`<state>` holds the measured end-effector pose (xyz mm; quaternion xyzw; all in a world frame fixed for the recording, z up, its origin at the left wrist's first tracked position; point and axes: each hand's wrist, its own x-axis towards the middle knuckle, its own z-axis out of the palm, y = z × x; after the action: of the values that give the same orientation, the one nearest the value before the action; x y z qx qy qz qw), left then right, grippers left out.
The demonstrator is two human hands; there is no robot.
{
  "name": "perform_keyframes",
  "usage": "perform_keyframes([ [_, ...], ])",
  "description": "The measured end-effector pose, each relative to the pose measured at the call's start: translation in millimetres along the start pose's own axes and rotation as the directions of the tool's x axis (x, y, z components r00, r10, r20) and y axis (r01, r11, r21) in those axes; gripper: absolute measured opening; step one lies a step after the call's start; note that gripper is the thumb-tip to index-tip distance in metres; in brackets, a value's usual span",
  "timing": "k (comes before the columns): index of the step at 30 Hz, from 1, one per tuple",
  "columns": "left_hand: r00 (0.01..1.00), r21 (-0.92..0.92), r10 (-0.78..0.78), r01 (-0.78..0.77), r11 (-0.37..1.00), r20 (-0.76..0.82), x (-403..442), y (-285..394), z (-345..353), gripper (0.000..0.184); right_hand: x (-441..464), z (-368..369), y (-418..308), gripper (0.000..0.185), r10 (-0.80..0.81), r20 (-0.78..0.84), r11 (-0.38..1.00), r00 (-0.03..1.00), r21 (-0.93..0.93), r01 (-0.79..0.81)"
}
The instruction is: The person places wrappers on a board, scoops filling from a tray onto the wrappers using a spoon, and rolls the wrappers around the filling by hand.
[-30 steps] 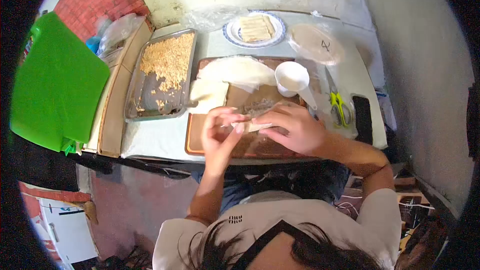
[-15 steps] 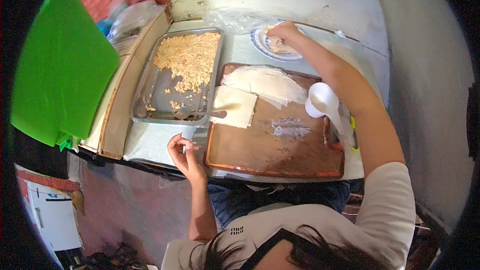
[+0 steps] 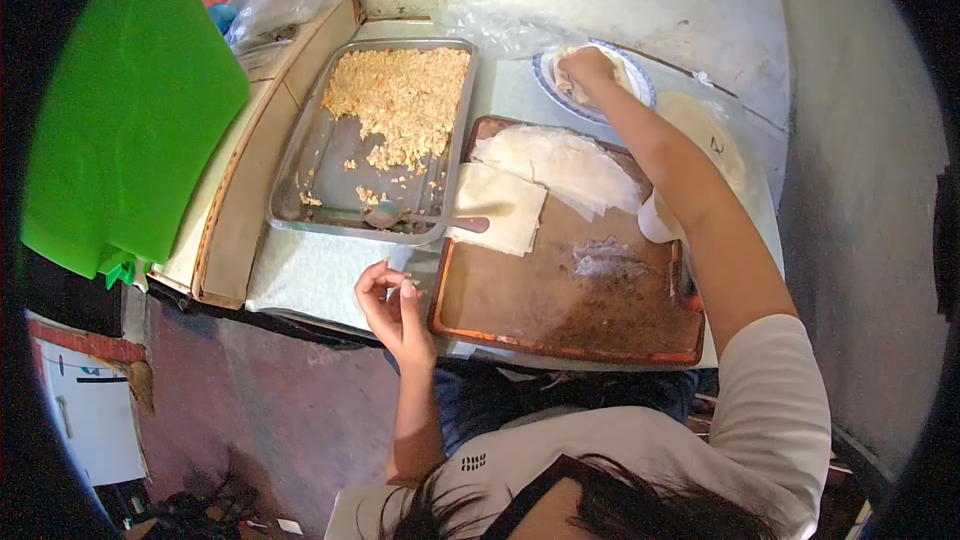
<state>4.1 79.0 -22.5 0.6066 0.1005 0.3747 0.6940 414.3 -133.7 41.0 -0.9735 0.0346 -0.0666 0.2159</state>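
Fingers curled downward, my right hand [image 3: 588, 67] is closed over the blue-rimmed plate [image 3: 541, 80]; whatever its fingertips grip is hidden. Pale, folded wrapper-like pieces [image 3: 566, 90] lie on the plate beside it. My left hand [image 3: 397, 315] hovers at the table's front edge, fingers loosely bent and apart, holding nothing. Between the hands is a brown wooden board [image 3: 540, 305]. It carries a stack of square wrappers [image 3: 497, 205], a fan of thin translucent wrappers [image 3: 560, 162] and a whitish wet smear [image 3: 608, 260]. A white cup [image 3: 655, 220] is partly covered by my right forearm.
A metal tray [image 3: 325, 165] of crumbly yellowish filling [image 3: 400, 95] stands left of the board. A spoon [image 3: 462, 223] lies across its edge, its handle over the square wrappers. Clear plastic [image 3: 505, 28] lies behind. A green panel [image 3: 140, 110] rises at the left, a wall at the right.
The view has shifted, so the table items appear farther right. My right hand has stayed at the plate, and my forearm now covers more of the cup. The left hand remains loosely curled.
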Motion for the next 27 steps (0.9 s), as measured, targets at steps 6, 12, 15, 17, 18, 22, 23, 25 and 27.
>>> perform_keyframes([
  [6, 1.000, 0.008, 0.012, -0.012, 1.000, 0.002, 1.5, -0.4, 1.5, 0.032, -4.8, -1.9, -1.8, 0.041, 0.036, -0.044, 0.991, 0.998, -0.126, -0.041],
  [12, 1.000, 0.054, 0.001, 0.000, 0.999, -0.004, 2.2, 1.9, 2.7, 0.030, -16.4, -17.6, -9.0, 0.040, 0.016, 0.022, 0.997, 1.000, -0.075, -0.014],
  [15, 1.000, 0.066, 0.005, -0.005, 0.998, 0.007, 2.7, 2.6, 3.3, 0.029, -10.4, -9.9, -3.1, 0.039, -0.016, 0.045, 0.997, 0.999, -0.076, 0.019],
  [17, 1.000, 0.059, 0.021, -0.021, 0.998, 0.007, 3.5, -0.1, 3.6, 0.027, -6.1, -8.1, -0.4, 0.038, -0.092, 0.064, 0.993, 0.994, -0.073, 0.096],
  [18, 1.000, 0.063, 0.024, -0.024, 0.998, 0.004, 3.7, -0.2, 4.1, 0.027, -2.5, -10.9, 1.1, 0.037, -0.147, 0.079, 0.985, 0.986, -0.079, 0.153],
  [22, 1.000, 0.077, 0.025, -0.024, 0.997, -0.008, 3.7, -4.0, 2.7, 0.024, -51.7, -36.7, -2.9, 0.029, -0.508, -0.022, 0.860, 0.861, 0.047, 0.509],
  [23, 0.999, 0.102, 0.038, -0.037, 0.994, -0.003, 4.5, -3.9, 2.9, 0.024, -65.0, -40.0, -2.7, 0.027, -0.593, -0.114, 0.789, 0.797, 0.114, 0.604],
  [25, 0.999, 0.121, 0.034, -0.034, 0.992, 0.004, 5.6, -4.0, 2.1, 0.023, -106.8, -47.1, -9.2, 0.025, -0.682, 0.033, 0.718, 0.731, 0.220, 0.661],
  [27, 0.999, 0.131, 0.033, -0.034, 0.991, 0.008, 5.8, -2.4, 3.8, 0.023, -158.7, -58.7, -16.7, 0.024, -0.726, 0.183, 0.685, 0.663, 0.273, 0.675],
])
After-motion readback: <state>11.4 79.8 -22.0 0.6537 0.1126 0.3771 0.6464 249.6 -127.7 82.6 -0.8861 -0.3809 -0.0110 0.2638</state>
